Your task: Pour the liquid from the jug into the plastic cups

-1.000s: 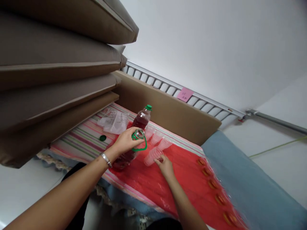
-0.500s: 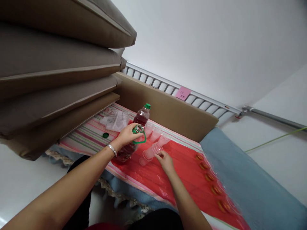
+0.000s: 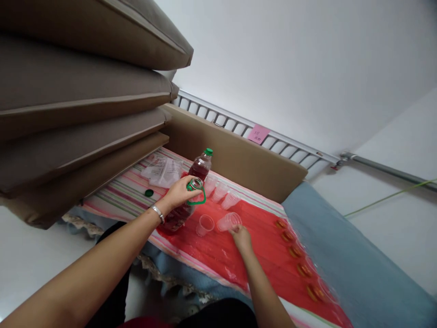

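"Since half a second ago, one clear cup (image 3: 205,226) has come away from the others and now stands alone on the red sheet (image 3: 269,257); the right hand (image 3: 242,238) has shifted rightward with the cup stack (image 3: 228,222)."

"What does the lone cup look like?"

"Colourless, see-through plastic, with a round, open rim wider than its base. Red shows through its sides."

"And the stack?"

"Same clear plastic, tilted, with rims showing one inside another. I can't tell how many cups it has, or whether it touches the sheet."

"How are the hands?"

"Apart from each other. Thumb and fingers of the right one pinch the stack by its rim. The left hand (image 3: 180,193) grips the top of an uncapped bottle (image 3: 180,217) of dark red liquid, with a green loop handle (image 3: 201,198)."

"What's behind them?"

"A second bottle (image 3: 200,167), green-capped, and three more clear cups (image 3: 219,193) in a row."
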A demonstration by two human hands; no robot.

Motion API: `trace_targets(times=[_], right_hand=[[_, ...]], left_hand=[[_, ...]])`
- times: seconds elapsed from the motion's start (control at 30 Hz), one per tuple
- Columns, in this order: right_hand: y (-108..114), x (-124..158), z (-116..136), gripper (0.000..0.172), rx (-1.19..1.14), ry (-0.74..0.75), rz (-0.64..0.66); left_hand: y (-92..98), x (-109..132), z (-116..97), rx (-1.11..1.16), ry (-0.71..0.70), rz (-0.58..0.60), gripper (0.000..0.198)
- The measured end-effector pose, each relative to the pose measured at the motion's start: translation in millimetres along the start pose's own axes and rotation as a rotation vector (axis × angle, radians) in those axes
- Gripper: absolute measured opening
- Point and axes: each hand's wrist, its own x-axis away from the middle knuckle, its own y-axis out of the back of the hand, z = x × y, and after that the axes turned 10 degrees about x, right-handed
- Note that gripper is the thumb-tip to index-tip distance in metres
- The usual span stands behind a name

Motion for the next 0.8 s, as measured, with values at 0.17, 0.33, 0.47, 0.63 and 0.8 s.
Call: trace_targets(times=[0.17, 0.33, 0.47, 0.63, 0.8], right_hand=[[-13.1, -2.3, 4.6, 0.034, 0.012, 0.012, 0.123], [-3.5, 0.1, 9.7, 0.010, -0.018, 0.050, 0.060], [2.5, 6.1, 11.2, 0.006, -0.052, 0.074, -0.024], [5.4, 11.2, 9.6, 0.007, -0.100, 0.120, -0.096], [7.9, 14.7, 7.1, 0.009, -0.136, 0.146, -0.137]], left_hand=[[0.8, 0.1, 1.3, -0.011, -0.008, 0.000, 0.040], [0.5, 0.1, 2.4, -0.007, -0.022, 0.010, 0.038], [0.8, 0.8, 1.9, -0.009, -0.027, 0.007, 0.037], [1.5, 1.2, 2.1, -0.014, -0.034, 0.003, 0.037], [0.8, 0.7, 2.6, -0.006, -0.035, 0.012, 0.038]])
